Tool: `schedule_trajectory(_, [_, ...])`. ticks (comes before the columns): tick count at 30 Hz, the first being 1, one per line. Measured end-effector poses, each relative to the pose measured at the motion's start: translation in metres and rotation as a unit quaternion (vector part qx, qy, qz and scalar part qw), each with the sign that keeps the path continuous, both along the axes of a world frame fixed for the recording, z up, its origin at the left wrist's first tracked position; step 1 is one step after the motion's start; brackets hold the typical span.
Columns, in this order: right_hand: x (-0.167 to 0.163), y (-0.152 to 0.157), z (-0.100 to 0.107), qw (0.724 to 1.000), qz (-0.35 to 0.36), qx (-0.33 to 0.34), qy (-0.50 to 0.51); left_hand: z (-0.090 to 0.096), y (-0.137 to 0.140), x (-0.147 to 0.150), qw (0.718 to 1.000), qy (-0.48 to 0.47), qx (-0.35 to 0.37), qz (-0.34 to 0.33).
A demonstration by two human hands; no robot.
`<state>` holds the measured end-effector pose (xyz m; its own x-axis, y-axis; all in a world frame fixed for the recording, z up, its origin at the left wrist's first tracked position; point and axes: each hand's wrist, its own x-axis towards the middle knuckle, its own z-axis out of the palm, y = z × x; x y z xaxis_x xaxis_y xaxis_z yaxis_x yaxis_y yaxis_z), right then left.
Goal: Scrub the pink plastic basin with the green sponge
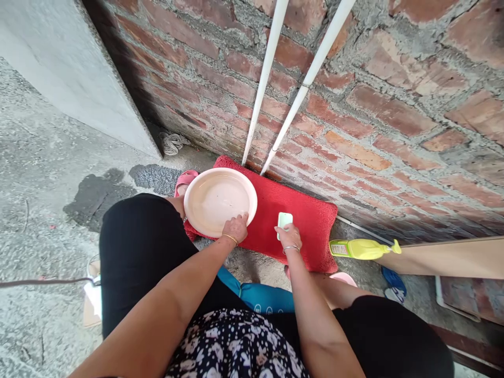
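Note:
My left hand [235, 228] is closed at the near right rim of a pale pink plastic basin [189, 210], its fingers over the edge. The basin holds some clear water and rests on the left end of a red mat [268, 199] with a fuzzy texture. In my right hand [290, 237] is a small pale green scrub brush [285, 218], pressed on the mat right of the middle. Its underside is hidden against the red surface.
A yellow bottle [362, 249] lies by the mat's right end. Behind runs a brick wall [378, 147] with two white pipes [289, 113]. A grey rag [172, 143] lies near the panel [102, 79]. Blue slippers [394, 283] are at right; wet patches mark the concrete at left.

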<state>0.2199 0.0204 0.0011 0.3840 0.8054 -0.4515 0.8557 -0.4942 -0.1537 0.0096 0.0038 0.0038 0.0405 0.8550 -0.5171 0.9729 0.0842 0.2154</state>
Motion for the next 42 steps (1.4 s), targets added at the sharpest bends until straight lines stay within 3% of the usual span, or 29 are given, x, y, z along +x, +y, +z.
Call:
schedule_trajectory(4, [-0.051, 0.024, -0.006, 0.996, 0.087, 0.000, 0.016, -0.001, 0.000, 0.000, 1.000, -0.003, 0.004, 0.000])
schedule_trajectory(8, [-0.057, 0.035, -0.009, 0.992, 0.123, -0.006, 0.004, -0.004, 0.000, 0.000, 1.000, -0.004, 0.014, 0.003])
schedule_trajectory(11, [-0.028, 0.033, -0.010, 0.997, 0.080, -0.018, -0.013, -0.004, -0.001, 0.000, 1.000, -0.005, 0.018, 0.005])
schedule_trajectory(18, [0.083, 0.000, -0.012, 0.997, -0.065, -0.031, -0.041, -0.002, -0.001, 0.000, 1.000, 0.002, 0.014, -0.001])
schedule_trajectory(22, [0.104, -0.011, -0.011, 0.993, -0.109, -0.023, -0.040, 0.000, -0.001, 0.000, 1.000, 0.014, 0.005, -0.002])
schedule_trajectory(25, [0.081, -0.001, -0.009, 0.996, -0.088, -0.008, -0.026, 0.000, -0.001, 0.000, 1.000, 0.019, 0.007, -0.006])
schedule_trajectory(32, [-0.042, 0.052, -0.009, 0.998, 0.049, 0.010, 0.027, 0.002, -0.002, 0.000, 1.000, 0.018, 0.013, -0.006])
schedule_trajectory(35, [-0.078, 0.070, -0.012, 0.994, 0.098, 0.006, 0.044, 0.001, -0.001, 0.001, 1.000, 0.020, 0.008, -0.004])
schedule_trajectory(38, [-0.087, 0.079, -0.016, 0.992, 0.118, -0.005, 0.045, 0.000, -0.001, 0.001, 1.000, 0.026, 0.007, -0.003])
schedule_trajectory(42, [-0.056, 0.081, -0.018, 0.994, 0.102, -0.009, 0.021, -0.003, -0.001, 0.001, 1.000, 0.027, 0.007, -0.002])
